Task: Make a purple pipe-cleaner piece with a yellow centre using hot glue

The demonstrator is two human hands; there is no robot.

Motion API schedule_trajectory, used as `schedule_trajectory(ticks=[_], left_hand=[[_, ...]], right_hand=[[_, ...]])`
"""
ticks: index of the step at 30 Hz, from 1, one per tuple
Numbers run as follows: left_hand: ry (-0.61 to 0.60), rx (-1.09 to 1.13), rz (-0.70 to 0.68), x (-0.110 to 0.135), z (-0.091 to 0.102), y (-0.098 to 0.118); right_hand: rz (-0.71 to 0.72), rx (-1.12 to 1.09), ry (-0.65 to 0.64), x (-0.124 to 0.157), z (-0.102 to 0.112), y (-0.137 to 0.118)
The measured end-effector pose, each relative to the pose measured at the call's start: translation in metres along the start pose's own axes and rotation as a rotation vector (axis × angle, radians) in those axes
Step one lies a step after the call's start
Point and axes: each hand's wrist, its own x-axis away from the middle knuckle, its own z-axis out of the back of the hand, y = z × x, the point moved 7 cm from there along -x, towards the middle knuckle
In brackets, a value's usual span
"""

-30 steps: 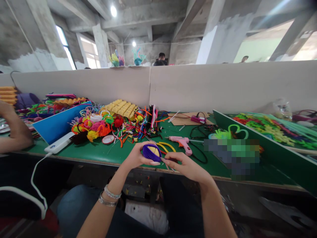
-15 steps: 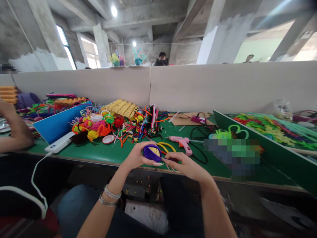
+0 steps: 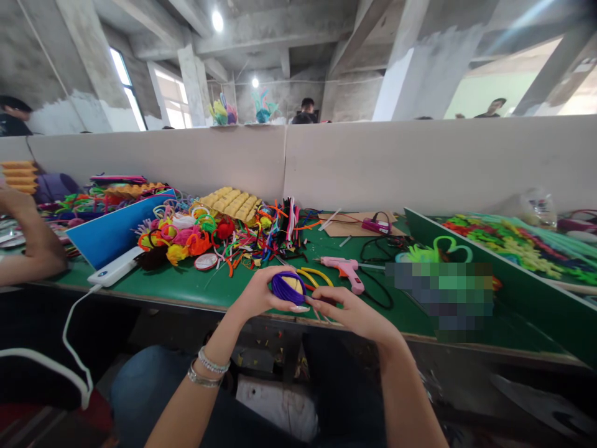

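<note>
A ball-like piece (image 3: 280,287), wound with purple fuzzy strands that look like pipe cleaners, has a pale yellow part showing on its right side. My left hand (image 3: 256,294) wraps round it from the left, thumb beneath and fingers behind, above the table's front edge. At the ball's lower right rim, the fingers of my right hand (image 3: 354,316) are closed in a pinch; what lies between the fingertips is too small to make out. Curved yellow strips (image 3: 321,277) lie just behind my hands. A pink glue gun (image 3: 344,268) rests on the green table (image 3: 242,287) beyond my right hand.
Coloured pipe cleaners and fuzzy pieces (image 3: 186,239) are heaped at left centre beside a yellow egg-carton tray (image 3: 231,204). A blue board (image 3: 119,229) and white power strip (image 3: 114,266) stand left. A green divider (image 3: 494,280) is at right. Another person's arm (image 3: 37,239) reaches in at far left.
The whole view has shifted slightly right. My hands and the purple-wound ball keep nearly the same pose.
</note>
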Motion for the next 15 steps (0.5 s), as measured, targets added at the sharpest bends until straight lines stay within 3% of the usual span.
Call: schedule_trajectory(ticks=[15], left_hand=[[0.004, 0.003, 0.016, 0.001, 0.0, -0.0003]], right_hand=[[-0.02, 0.057, 0.029, 0.0, 0.002, -0.001]])
